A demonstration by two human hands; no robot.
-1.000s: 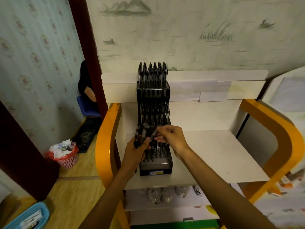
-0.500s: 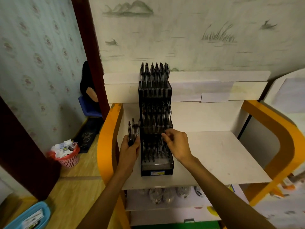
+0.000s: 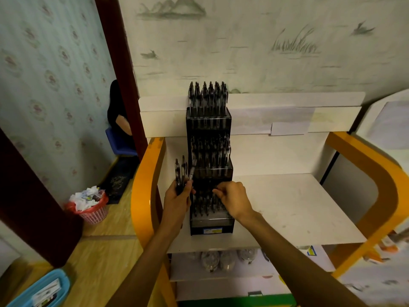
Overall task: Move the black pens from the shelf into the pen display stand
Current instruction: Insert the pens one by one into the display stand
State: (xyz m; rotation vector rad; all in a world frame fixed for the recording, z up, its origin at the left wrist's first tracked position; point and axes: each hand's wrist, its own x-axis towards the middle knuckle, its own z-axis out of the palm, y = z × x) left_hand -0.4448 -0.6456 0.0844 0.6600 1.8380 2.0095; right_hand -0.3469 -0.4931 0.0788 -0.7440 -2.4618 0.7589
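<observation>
The pen display stand (image 3: 209, 165) stands on the white shelf (image 3: 287, 207) — its three tiers hold black pens. The left hand (image 3: 179, 196) grips a bundle of black pens (image 3: 182, 171) just beside it. The right hand (image 3: 232, 199) reaches into the lowest tier, fingers curled — perhaps pinching a pen.

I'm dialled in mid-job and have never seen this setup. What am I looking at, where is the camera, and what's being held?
There is no machine here: a person works with bare hands, and the single camera sits on their head, looking forward and down. A tiered black pen stand stands on a white shelf with orange sides. The left hand grips a few black pens, held upright beside the stand. The right hand reaches into the stand's lowest tier, fingers curled; whether it pinches a pen cannot be told.
</observation>
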